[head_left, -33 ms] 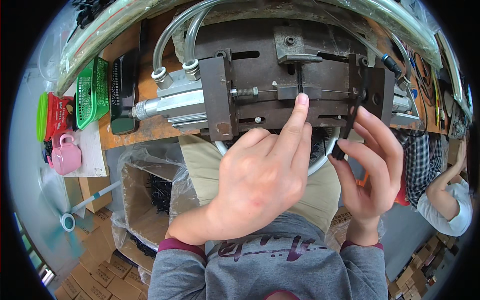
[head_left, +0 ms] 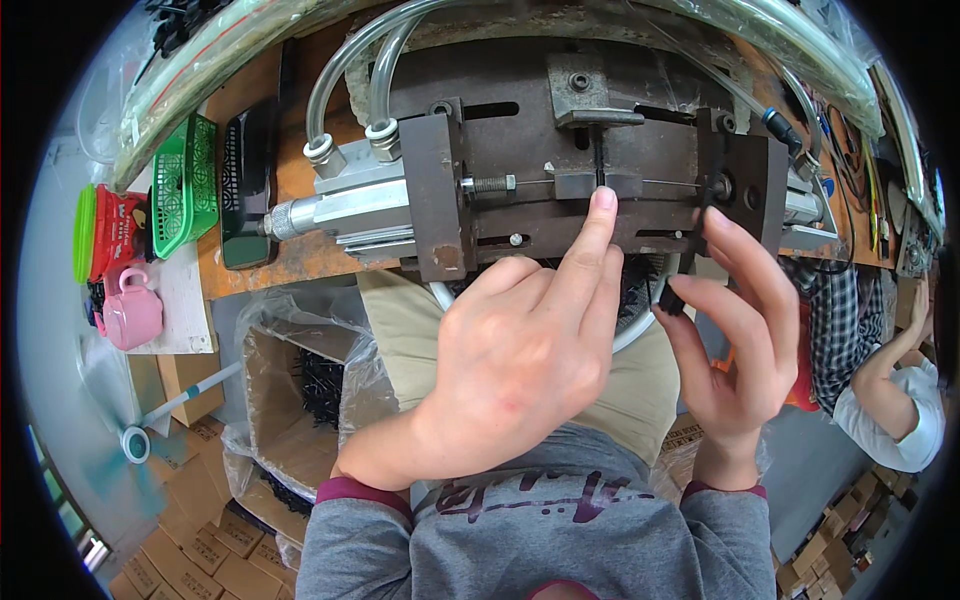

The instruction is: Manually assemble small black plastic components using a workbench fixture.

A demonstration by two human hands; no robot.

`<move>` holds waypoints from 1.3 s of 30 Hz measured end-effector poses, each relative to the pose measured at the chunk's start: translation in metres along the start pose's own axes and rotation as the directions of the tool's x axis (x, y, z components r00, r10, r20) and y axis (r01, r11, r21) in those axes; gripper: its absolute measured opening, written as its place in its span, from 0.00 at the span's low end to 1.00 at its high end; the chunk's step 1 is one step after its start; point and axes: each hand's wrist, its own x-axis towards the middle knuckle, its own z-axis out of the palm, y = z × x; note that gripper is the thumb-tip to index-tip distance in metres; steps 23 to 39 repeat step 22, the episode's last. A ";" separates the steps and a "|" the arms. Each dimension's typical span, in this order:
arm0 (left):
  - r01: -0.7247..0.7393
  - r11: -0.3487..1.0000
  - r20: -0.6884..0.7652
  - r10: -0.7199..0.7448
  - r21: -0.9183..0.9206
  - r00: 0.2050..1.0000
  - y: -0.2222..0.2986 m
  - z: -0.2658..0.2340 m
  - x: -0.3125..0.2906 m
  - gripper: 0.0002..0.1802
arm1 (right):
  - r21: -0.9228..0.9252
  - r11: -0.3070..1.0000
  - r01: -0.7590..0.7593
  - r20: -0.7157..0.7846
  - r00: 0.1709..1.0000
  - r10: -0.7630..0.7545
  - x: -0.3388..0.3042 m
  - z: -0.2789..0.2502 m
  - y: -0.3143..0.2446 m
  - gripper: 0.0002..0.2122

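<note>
My left hand [head_left: 525, 345] reaches over the front of a dark metal fixture [head_left: 520, 218]. Its index finger is stretched out, the tip touching the near end of a thin black piece [head_left: 600, 168] that lies in the slot of a small metal block [head_left: 573, 186]. Thin metal pins point at this block from both sides. At the fixture's right front, my right hand [head_left: 745, 335] pinches slim black plastic strips [head_left: 692, 252] between thumb and fingers; how many, I cannot tell.
Left of the fixture are a silver air cylinder [head_left: 365, 215] with clear hoses, a black tray [head_left: 248, 190] and a green basket [head_left: 185, 190]. A pink cup [head_left: 133, 312] stands farther left. Below is a plastic-lined carton [head_left: 280, 375] of black pieces. Another person [head_left: 895, 405] sits at the right.
My right hand has shifted slightly left with the black strips, their lower end moving a little too. My left hand stays in place, index fingertip on the same black piece.
</note>
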 end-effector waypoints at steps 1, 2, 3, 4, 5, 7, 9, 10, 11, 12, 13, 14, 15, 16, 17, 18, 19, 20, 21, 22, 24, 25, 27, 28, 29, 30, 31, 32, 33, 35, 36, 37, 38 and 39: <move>0.035 0.999 0.018 -0.034 -0.007 0.999 0.001 -0.002 0.000 0.14 | -0.032 0.999 0.020 0.029 0.999 -0.019 0.004 0.001 -0.001 0.15; 0.028 0.997 0.015 -0.027 -0.067 1.000 0.000 -0.003 -0.003 0.14 | -0.042 0.999 0.034 0.059 0.998 -0.031 0.007 0.002 -0.002 0.15; 0.015 0.992 0.011 -0.014 -0.127 1.000 -0.003 -0.004 -0.006 0.14 | -0.063 0.996 0.059 0.109 0.993 -0.052 0.007 0.002 -0.002 0.14; 0.003 0.982 0.007 -0.002 -0.187 1.000 -0.007 -0.007 -0.009 0.14 | -0.075 0.994 0.081 0.142 0.987 -0.069 0.010 0.004 -0.001 0.14; 0.021 0.968 0.095 0.003 -0.248 0.996 -0.009 -0.014 -0.011 0.13 | -0.085 0.991 0.107 0.170 0.981 -0.091 0.012 0.007 0.000 0.13; 0.089 0.929 0.278 0.016 -0.358 0.960 -0.010 -0.031 -0.020 0.13 | -0.096 0.988 0.121 0.193 0.976 -0.101 0.015 0.015 0.000 0.13; 0.156 0.905 0.430 0.033 -0.396 0.902 -0.015 -0.030 -0.032 0.12 | -0.102 0.988 0.115 0.187 0.978 -0.094 0.019 0.025 -0.004 0.14; 0.173 0.897 0.468 0.041 -0.406 0.883 -0.018 -0.022 -0.042 0.12 | -0.119 0.985 0.121 0.200 0.975 -0.096 0.022 0.026 -0.007 0.13; 0.191 0.889 0.505 0.050 -0.415 0.862 -0.021 -0.013 -0.051 0.11 | -0.132 0.983 0.126 0.204 0.974 -0.097 0.023 0.026 -0.006 0.13; 0.245 0.885 0.579 0.034 -0.396 0.815 -0.024 -0.004 -0.055 0.11 | -0.147 0.981 0.125 0.210 0.973 -0.093 0.023 0.026 -0.006 0.13; 0.252 0.891 0.565 0.006 -0.378 0.825 -0.024 0.007 -0.063 0.11 | -0.154 0.980 0.129 0.218 0.971 -0.094 0.024 0.027 -0.007 0.13; 0.260 0.896 0.551 -0.021 -0.359 0.834 -0.024 0.018 -0.072 0.12 | -0.173 0.977 0.125 0.233 0.969 -0.082 0.024 0.026 -0.008 0.13; 0.260 0.903 0.532 -0.042 -0.342 0.846 -0.026 0.030 -0.078 0.13 | -0.196 0.974 0.111 0.238 0.969 -0.063 0.023 0.025 -0.009 0.12; 0.280 0.888 0.472 -0.082 -0.366 0.878 -0.028 0.038 -0.085 0.15 | -0.219 0.971 0.097 0.245 0.969 -0.042 0.021 0.024 -0.011 0.12; 0.298 0.871 0.411 -0.125 -0.390 0.903 -0.030 0.045 -0.090 0.17 | -0.243 0.966 0.089 0.249 0.968 -0.027 0.022 0.023 -0.012 0.11; 0.297 0.886 0.374 -0.156 -0.356 0.914 -0.034 0.048 -0.092 0.21 | -0.247 0.964 0.094 0.236 0.971 -0.035 0.021 0.026 -0.009 0.11; 0.298 0.893 0.364 -0.168 -0.337 0.916 -0.041 0.051 -0.097 0.24 | -0.228 0.969 0.097 0.223 0.974 -0.045 0.020 0.027 -0.007 0.11; 0.295 0.910 0.361 -0.180 -0.292 0.915 -0.043 0.055 -0.106 0.27 | -0.208 0.973 0.097 0.214 0.975 -0.051 0.019 0.029 -0.006 0.10; 0.282 0.928 0.347 -0.188 -0.243 0.919 -0.045 0.060 -0.113 0.29 | -0.188 0.977 0.100 0.203 0.977 -0.061 0.019 0.030 -0.005 0.10; 0.265 0.933 0.349 -0.171 -0.242 0.921 -0.046 0.067 -0.122 0.34 | -0.134 0.984 0.119 0.179 0.979 -0.094 0.020 0.032 -0.002 0.10; 0.265 0.933 0.349 -0.171 -0.242 0.921 -0.046 0.067 -0.122 0.34 | -0.134 0.984 0.119 0.179 0.979 -0.094 0.020 0.032 -0.002 0.10; 0.265 0.933 0.349 -0.171 -0.242 0.921 -0.046 0.067 -0.122 0.34 | -0.134 0.984 0.119 0.179 0.979 -0.094 0.020 0.032 -0.002 0.10; 0.265 0.933 0.349 -0.171 -0.242 0.921 -0.046 0.067 -0.122 0.34 | -0.134 0.984 0.119 0.179 0.979 -0.094 0.020 0.032 -0.002 0.10; 0.265 0.933 0.349 -0.171 -0.242 0.921 -0.046 0.067 -0.122 0.34 | -0.134 0.984 0.119 0.179 0.979 -0.094 0.020 0.032 -0.002 0.10; 0.265 0.933 0.349 -0.171 -0.242 0.921 -0.046 0.067 -0.122 0.34 | -0.134 0.984 0.119 0.179 0.979 -0.094 0.020 0.032 -0.002 0.10; 0.265 0.933 0.349 -0.171 -0.242 0.921 -0.046 0.067 -0.122 0.34 | -0.134 0.984 0.119 0.179 0.979 -0.094 0.020 0.032 -0.002 0.10; 0.265 0.933 0.349 -0.171 -0.242 0.921 -0.046 0.067 -0.122 0.34 | -0.134 0.984 0.119 0.179 0.979 -0.094 0.020 0.032 -0.002 0.10; 0.265 0.933 0.349 -0.171 -0.242 0.921 -0.046 0.067 -0.122 0.34 | -0.134 0.984 0.119 0.179 0.979 -0.094 0.020 0.032 -0.002 0.10; 0.265 0.933 0.349 -0.171 -0.242 0.921 -0.046 0.067 -0.122 0.34 | -0.134 0.984 0.119 0.179 0.979 -0.094 0.020 0.032 -0.002 0.10; 0.265 0.933 0.349 -0.171 -0.242 0.921 -0.046 0.067 -0.122 0.34 | -0.134 0.984 0.119 0.179 0.979 -0.094 0.020 0.032 -0.002 0.10; 0.265 0.933 0.349 -0.171 -0.242 0.921 -0.046 0.067 -0.122 0.34 | -0.134 0.984 0.119 0.179 0.979 -0.094 0.020 0.032 -0.002 0.10; 0.265 0.933 0.349 -0.171 -0.242 0.921 -0.046 0.067 -0.122 0.34 | -0.134 0.984 0.119 0.179 0.979 -0.094 0.020 0.032 -0.002 0.10; 0.265 0.933 0.349 -0.171 -0.242 0.921 -0.046 0.067 -0.122 0.34 | -0.134 0.984 0.119 0.179 0.979 -0.094 0.020 0.032 -0.002 0.10; 0.265 0.933 0.349 -0.171 -0.242 0.921 -0.046 0.067 -0.122 0.34 | -0.134 0.984 0.119 0.179 0.979 -0.094 0.020 0.032 -0.002 0.10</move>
